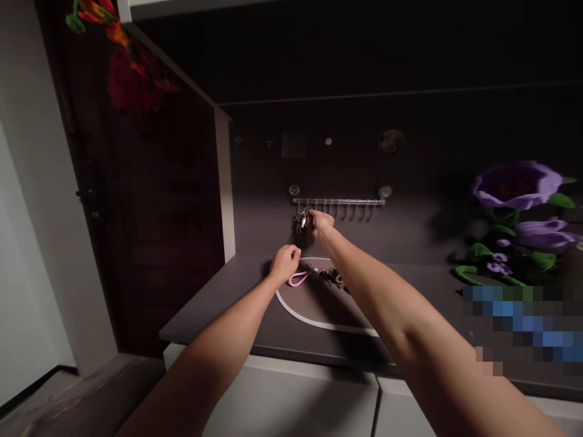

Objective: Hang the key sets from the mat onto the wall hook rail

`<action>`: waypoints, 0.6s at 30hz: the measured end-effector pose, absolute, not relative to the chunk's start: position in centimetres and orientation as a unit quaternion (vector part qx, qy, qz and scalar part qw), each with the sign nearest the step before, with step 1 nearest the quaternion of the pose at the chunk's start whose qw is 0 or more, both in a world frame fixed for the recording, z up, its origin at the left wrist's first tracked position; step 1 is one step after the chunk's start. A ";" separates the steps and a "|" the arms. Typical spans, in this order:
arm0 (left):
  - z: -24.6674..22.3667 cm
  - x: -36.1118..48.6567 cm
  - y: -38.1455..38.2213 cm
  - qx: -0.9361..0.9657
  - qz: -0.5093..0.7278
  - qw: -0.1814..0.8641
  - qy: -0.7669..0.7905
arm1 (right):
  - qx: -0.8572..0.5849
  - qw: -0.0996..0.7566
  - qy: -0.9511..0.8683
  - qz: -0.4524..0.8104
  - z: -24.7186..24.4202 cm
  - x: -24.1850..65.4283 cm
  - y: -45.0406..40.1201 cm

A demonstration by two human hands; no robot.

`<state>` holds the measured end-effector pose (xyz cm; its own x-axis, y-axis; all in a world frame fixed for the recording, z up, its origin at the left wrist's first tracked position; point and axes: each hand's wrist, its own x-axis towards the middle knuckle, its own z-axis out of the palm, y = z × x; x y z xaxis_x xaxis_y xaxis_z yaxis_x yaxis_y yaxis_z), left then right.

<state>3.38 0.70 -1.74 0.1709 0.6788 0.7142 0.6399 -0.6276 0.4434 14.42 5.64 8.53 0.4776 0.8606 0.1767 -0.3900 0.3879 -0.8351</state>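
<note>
A clear rail [339, 201] with several hooks is mounted on the dark back wall. Keys [303, 220] hang below the rail's left end. Right beside them is my right hand [322, 223], its fingers pinched near a hook; whatever they grip is too small to make out. Lower down, my left hand [286, 261] is closed above the left edge of a white-rimmed mat [314, 324], and what it holds, if anything, is hidden. On the mat lie a pink strap loop [297, 279] and a dark bunch of small items [331, 277], partly behind my right forearm.
Purple flowers [519, 185] with green leaves stand at the right of the dark counter [204, 306]. An upper cabinet overhangs the counter. White cabinet fronts [291, 394] are below. At the left is a dark door [155, 243] with red decorations.
</note>
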 end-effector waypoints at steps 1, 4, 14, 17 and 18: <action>-1.7 3.4 0.7 0.765 0.478 0.015 0.432 | -0.381 0.774 -0.304 0.405 8.5 14.4 5.7; -1.6 3.4 0.5 0.765 0.478 0.009 0.431 | -0.389 0.773 -0.294 0.406 8.1 14.2 5.8; -1.5 3.3 0.5 0.760 0.488 0.023 0.429 | -0.421 0.758 -0.308 0.391 6.5 14.9 6.5; -1.4 3.3 0.3 0.760 0.489 0.035 0.427 | -0.451 0.732 -0.368 0.355 6.1 15.3 6.8; -1.3 3.3 0.3 0.759 0.489 0.039 0.427 | -0.457 0.721 -0.402 0.332 6.1 15.5 6.8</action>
